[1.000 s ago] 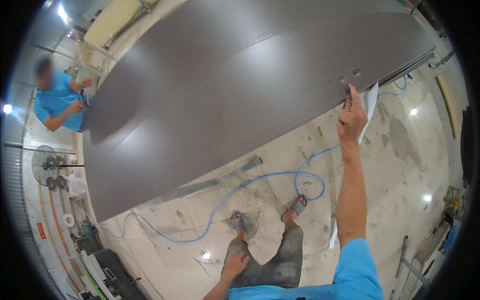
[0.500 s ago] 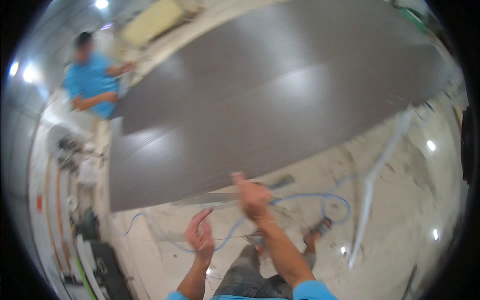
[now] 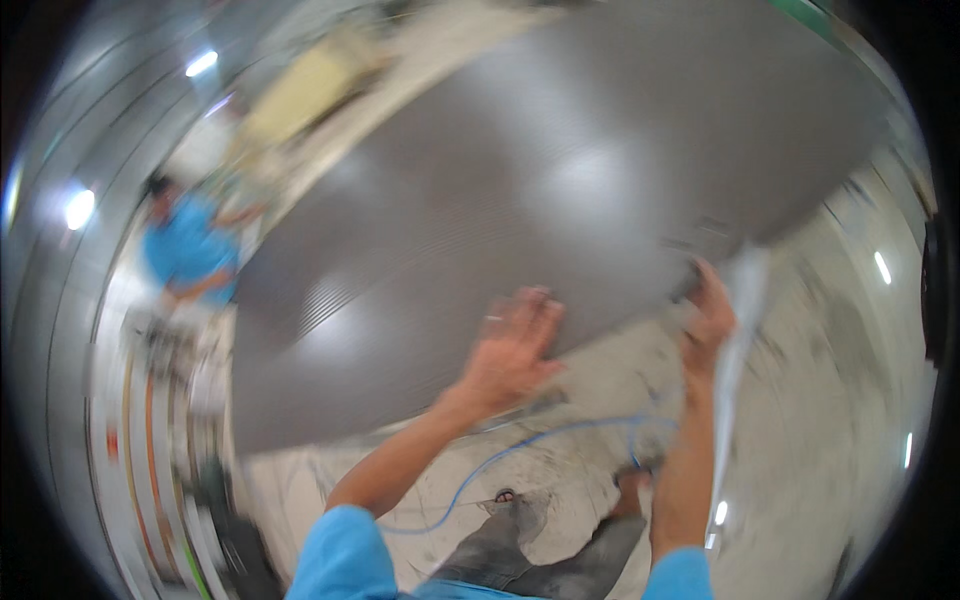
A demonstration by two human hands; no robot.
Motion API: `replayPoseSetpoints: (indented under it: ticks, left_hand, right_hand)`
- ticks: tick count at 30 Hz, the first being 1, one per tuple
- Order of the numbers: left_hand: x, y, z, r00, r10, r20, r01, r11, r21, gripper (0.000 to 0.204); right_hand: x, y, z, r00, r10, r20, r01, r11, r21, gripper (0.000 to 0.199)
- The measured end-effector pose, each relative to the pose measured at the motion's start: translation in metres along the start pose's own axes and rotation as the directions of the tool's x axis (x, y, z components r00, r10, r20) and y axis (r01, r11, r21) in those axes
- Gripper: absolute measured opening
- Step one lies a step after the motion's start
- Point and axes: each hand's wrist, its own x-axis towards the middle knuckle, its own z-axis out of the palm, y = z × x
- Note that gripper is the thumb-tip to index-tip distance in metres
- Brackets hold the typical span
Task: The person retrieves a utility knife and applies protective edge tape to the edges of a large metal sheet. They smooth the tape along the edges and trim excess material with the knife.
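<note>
A large dark grey-brown panel (image 3: 430, 290) with a smooth, shiny face spans the middle of the view. Palm down, my left hand (image 3: 512, 345) lies on or just over its near edge, fingers stretched out, with nothing held. Farther right, my right hand (image 3: 712, 320) is bent round a small dark piece (image 3: 685, 283) at the panel's edge. Blur hides whether that piece is separate from the panel. Small dark marks or pieces (image 3: 700, 235) show on the panel just beyond that hand.
A co-worker in a blue shirt (image 3: 190, 245) is at the panel's far left side. A blue hose (image 3: 500, 455) curls over the pale floor (image 3: 820, 450) by my feet. A whitish strip (image 3: 738, 340) runs beside my right arm. Long strips and dark items line the left; a yellowish block (image 3: 310, 85) lies beyond.
My left hand has moved up and right from below the panel onto its near edge. My right hand has gone far right to the dark piece. The view has turned somewhat.
</note>
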Motion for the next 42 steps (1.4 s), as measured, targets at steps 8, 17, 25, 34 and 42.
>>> replayPoseSetpoints:
  ticks: [8, 17, 25, 34, 42]
  left_hand:
    - [0.213, 0.119, 0.004, 0.99, 0.125, -0.072, -0.128, 0.991, -0.044, 0.074]
    - [0.225, 0.11, 0.011, 0.993, 0.106, -0.051, -0.111, 0.989, -0.098, 0.065]
    - [0.231, 0.112, 0.001, 0.992, 0.109, -0.056, -0.114, 0.987, -0.111, 0.058]
    - [0.226, 0.123, -0.006, 0.997, 0.042, 0.068, -0.039, 0.998, -0.042, 0.069]
    - [0.228, 0.129, 0.012, 0.998, 0.062, 0.024, -0.06, 0.997, -0.056, 0.067]
  right_hand:
    - [0.149, 0.125, -0.11, 0.967, 0.137, -0.216, -0.204, 0.922, -0.328, 0.018]
    - [0.064, 0.072, -0.074, 0.9, 0.41, 0.15, -0.432, 0.885, 0.171, 0.01]
    - [0.061, 0.065, -0.153, 0.921, 0.26, 0.29, -0.255, 0.965, -0.056, 0.014]
    - [0.103, 0.164, -0.406, 0.946, 0.023, 0.324, 0.151, 0.851, -0.503, 0.027]
    - [0.157, 0.261, -0.319, 0.945, -0.149, 0.29, 0.275, 0.841, -0.465, 0.042]
